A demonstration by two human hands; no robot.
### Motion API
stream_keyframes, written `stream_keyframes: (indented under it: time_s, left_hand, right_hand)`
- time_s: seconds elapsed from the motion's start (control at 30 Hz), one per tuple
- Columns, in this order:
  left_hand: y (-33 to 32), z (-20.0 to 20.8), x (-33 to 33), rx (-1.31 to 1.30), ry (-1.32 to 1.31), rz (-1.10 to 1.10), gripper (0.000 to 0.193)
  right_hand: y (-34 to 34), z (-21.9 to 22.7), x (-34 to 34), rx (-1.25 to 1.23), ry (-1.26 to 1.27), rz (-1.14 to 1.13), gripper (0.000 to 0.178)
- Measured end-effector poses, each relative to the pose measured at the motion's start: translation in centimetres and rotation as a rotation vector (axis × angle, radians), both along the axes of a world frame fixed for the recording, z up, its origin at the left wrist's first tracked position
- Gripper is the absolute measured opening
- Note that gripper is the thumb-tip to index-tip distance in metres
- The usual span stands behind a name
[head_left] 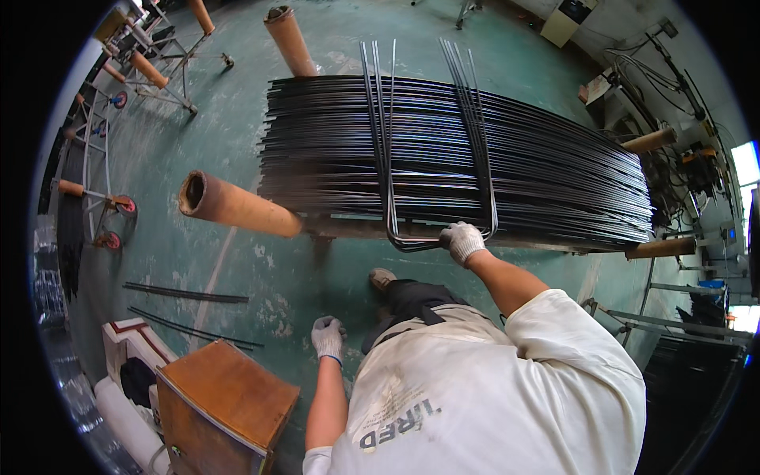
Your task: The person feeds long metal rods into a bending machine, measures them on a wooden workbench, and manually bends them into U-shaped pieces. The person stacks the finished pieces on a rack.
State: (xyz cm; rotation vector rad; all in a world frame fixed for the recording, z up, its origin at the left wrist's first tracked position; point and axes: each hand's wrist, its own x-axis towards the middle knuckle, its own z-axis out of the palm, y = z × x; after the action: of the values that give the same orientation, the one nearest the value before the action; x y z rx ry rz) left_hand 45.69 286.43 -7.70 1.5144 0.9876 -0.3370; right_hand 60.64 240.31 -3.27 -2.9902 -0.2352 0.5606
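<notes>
My right hand [462, 241], in a white knit glove, is closed around the near, bent end of several dark metal rods [419, 241] shaped into long U's. Their legs lie over a thick stack of long straight black rods [348, 150], pointing away and reaching past its far edge. Apart from the stack, my left hand [328, 336], also gloved, hangs low by my side. Its fingers are curled in, and nothing shows in them.
Thick brown tubes [245, 207] stand up around the rod stack. A brown wooden box [226, 396] is at the lower left, close to loose black rods [186, 293] on the green floor. Wheeled metal frames [103, 174] stand farther left, and machinery with cables [697, 166] lines the right wall.
</notes>
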Motion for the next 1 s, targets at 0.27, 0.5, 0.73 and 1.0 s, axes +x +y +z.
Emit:
stream_keyframes:
  time_s: [0.27, 0.5, 0.73, 1.0]
  left_hand:
    - [2.7, 2.8, 1.2, -0.124, -0.071, 0.089, 0.021]
    - [1.5, 13.4, 12.2, -0.276, -0.305, 0.091, 0.021]
    - [3.4, 24.5, 12.6, -0.097, -0.574, -0.094, 0.022]
    - [18.5, 30.8, 3.6, -0.495, -0.946, 0.239, 0.049]
  right_hand:
    - [0.1, 6.0, 1.8, 0.223, -0.066, -0.096, 0.016]
    - [1.9, 14.7, 12.2, 0.634, -0.997, -0.318, 0.021]
    - [3.3, 23.3, 20.5, 0.784, -1.246, -0.4, 0.031]
    - [27.9, 28.1, 17.1, 1.637, -0.637, 0.208, 0.03]
